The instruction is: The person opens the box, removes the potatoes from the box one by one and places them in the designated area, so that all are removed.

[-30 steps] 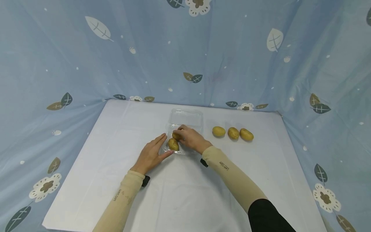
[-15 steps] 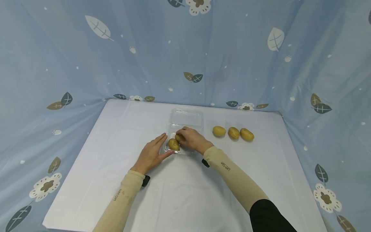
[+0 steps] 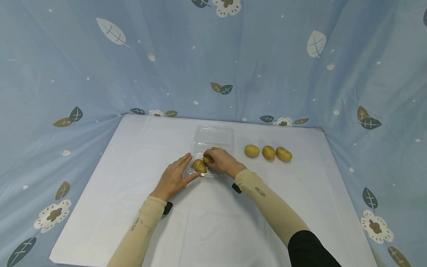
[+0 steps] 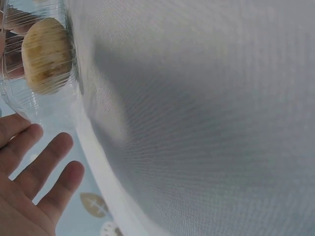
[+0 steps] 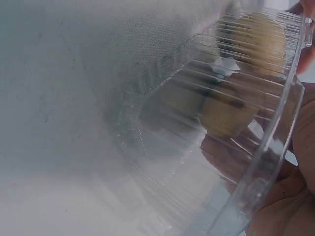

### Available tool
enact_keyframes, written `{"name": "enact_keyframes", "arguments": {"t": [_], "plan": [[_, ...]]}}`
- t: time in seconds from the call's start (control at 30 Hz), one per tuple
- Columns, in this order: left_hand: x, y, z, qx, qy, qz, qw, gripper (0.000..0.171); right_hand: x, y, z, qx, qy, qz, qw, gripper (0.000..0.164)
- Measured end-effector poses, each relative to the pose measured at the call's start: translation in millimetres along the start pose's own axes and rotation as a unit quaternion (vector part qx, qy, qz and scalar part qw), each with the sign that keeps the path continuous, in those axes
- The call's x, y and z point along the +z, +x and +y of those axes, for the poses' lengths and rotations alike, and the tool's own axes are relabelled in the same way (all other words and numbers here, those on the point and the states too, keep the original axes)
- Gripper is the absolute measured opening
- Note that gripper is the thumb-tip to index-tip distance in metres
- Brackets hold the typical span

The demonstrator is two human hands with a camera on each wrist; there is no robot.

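Observation:
A clear plastic clamshell box point(image 3: 213, 137) lies with its lid folded back in the middle of the table. One potato point(image 3: 199, 166) sits in its near left corner, seen through the ribbed wall in the left wrist view. My right hand point(image 3: 221, 161) reaches into the box and grips a second potato point(image 3: 207, 159) beside the first, mostly covered by the fingers in the head view. Through the box wall in the right wrist view, that gripped potato point(image 5: 229, 110) shows between thumb and fingers. Fingers straight, my left hand point(image 3: 173, 180) steadies the box's left side, thumb at the front rim.
To the right of the box, three potatoes stand in a row: a left one point(image 3: 251, 151), a middle one point(image 3: 268, 152) and a right one point(image 3: 284, 154). A white cloth point(image 3: 213, 222) covers the table. A blue patterned curtain point(image 3: 166, 55) hangs around it.
My right hand has shifted the gripped potato slightly right and toward the front, away from the box's left wall. The left hand has stayed in place.

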State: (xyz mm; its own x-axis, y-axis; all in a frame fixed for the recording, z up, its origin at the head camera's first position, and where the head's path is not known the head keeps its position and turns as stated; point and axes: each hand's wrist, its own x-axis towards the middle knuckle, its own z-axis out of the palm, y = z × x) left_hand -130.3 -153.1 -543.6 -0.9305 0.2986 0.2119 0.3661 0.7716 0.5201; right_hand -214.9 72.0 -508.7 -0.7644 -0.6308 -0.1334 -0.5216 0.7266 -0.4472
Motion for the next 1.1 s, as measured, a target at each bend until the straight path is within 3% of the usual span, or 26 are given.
{"name": "enact_keyframes", "arguments": {"t": [0.47, 0.8, 1.1], "plan": [[-1.1, 0.2, 0.7, 0.004, 0.001, 0.004, 1.0000, 0.083, 1, -2, 1, -0.010, -0.008, 0.023, 1.000, 0.042], [-1.0, -0.1, 1.8, 0.000, 0.001, 0.000, 1.0000, 0.083, -9, -14, -2, -0.023, 0.027, 0.095, 0.995, 0.037], [0.0, 1.5, 2.2, -0.004, 0.000, 0.000, 1.0000, 0.084, -21, -28, -1, -0.031, 0.066, 0.170, 0.983, 0.039]]}}
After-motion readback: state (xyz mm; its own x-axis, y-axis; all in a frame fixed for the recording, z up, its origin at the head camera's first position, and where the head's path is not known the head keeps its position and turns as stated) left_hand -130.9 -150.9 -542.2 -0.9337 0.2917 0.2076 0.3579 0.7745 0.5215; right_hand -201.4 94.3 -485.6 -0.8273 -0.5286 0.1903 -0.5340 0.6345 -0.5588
